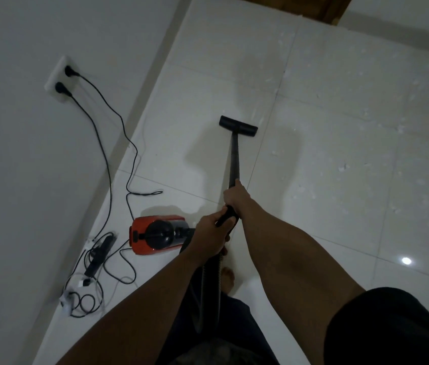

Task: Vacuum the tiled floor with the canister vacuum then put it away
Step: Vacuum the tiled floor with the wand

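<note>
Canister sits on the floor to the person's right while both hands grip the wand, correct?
No. The head view shows the canister on the floor to the person's left; the left hand and right hand do grip the wand.

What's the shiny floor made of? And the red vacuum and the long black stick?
The floor looks like glazed ceramic tile: white, glossy, with grout lines and a light's reflection. The vacuum body seems to be hard plastic, red and black, smooth with a slight sheen. The wand is matte black; plastic or painted metal, it is too dark to tell.
</note>
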